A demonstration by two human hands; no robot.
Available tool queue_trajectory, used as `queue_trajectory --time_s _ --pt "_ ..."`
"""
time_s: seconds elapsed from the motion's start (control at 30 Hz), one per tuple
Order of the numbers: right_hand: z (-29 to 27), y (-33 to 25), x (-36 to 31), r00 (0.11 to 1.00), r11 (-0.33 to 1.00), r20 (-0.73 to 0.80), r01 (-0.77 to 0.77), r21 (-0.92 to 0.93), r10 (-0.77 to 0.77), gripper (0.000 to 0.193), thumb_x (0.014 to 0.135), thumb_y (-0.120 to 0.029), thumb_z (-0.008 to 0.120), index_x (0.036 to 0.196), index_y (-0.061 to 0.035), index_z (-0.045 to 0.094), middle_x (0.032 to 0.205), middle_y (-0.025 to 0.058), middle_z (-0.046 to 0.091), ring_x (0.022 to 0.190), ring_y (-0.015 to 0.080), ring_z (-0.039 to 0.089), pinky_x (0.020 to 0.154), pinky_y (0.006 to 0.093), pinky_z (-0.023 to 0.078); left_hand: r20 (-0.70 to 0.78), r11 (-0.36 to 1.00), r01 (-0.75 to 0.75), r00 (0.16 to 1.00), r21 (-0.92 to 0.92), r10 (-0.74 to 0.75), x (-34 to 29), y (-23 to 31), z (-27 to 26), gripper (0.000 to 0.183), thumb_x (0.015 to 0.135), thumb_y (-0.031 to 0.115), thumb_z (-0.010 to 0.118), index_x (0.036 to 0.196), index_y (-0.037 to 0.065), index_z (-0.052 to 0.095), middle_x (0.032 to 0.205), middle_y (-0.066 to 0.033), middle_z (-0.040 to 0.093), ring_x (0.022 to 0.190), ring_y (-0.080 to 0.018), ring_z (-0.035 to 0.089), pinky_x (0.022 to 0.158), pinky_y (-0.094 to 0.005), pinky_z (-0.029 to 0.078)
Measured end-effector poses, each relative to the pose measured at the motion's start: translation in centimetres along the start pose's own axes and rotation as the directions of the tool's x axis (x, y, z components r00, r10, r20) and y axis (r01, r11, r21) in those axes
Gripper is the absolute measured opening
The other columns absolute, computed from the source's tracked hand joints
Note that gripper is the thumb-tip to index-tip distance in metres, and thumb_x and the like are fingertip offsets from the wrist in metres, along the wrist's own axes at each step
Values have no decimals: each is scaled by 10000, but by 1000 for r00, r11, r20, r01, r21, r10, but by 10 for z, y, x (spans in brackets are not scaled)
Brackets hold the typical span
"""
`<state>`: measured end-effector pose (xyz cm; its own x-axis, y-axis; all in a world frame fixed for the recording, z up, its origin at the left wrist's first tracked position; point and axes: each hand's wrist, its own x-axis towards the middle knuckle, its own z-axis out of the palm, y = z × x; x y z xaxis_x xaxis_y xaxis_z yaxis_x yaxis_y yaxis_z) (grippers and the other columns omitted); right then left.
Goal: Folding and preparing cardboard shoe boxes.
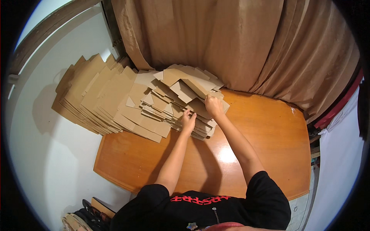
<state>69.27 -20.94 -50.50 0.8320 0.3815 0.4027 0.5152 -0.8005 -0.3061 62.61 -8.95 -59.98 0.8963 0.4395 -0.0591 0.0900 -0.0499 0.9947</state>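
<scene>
A stack of flat brown cardboard pieces [156, 102] rests at the far side of the wooden table, its layers uneven and fanned. My right hand [214, 106] is closed on the near right end of a folded cardboard piece [195, 88] at the top of the stack. That piece is lifted and tilted, with a dark gap showing under it. Lower and to the left, my left hand [188, 121] is at the stack's front edges, its thumb and fingers apart. Its fingertips are close to the cardboard layers; whether they touch is unclear.
More cardboard sheets [88, 92] lean in a long row against the white wall [27, 127] at left. A brown curtain [208, 38] hangs behind the orange-brown table [266, 142]. White cloth [341, 142] hangs at right, and bags [90, 215] are at the lower left.
</scene>
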Motion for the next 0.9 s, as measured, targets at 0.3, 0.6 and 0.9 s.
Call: queue_trajectory --time_s 0.3,0.6,0.9 --pt "-80 -14 -92 941 945 -301 -50 325 154 228 861 -144 464 758 18 586 649 241 571 617 405 576 567 456 459 321 980 102 946 -169 -43 -81 73 12 771 826 532 528 1387 93 232 1344 -111 376 1142 -265 442 891 -437 380" --pt "-79 -31 -207 807 484 -261 -36 874 530 322 933 -162 397 738 32 565 621 32 555 600 73 492 520 277 385 428 953 110 903 -282 22 -157 105 29 591 875 231 574 1302 -60 288 1210 -178 486 1101 -203 485 872 -320 425" --pt "-76 -4 -292 802 447 -180 -119 886 569 315 950 -165 373 852 46 586 692 18 557 637 78 475 579 244 400 537 993 -87 836 -79 116 -232 69 53 926 725 228 713 1392 -20 120 1248 -214 446 1163 -247 446 952 -341 381"
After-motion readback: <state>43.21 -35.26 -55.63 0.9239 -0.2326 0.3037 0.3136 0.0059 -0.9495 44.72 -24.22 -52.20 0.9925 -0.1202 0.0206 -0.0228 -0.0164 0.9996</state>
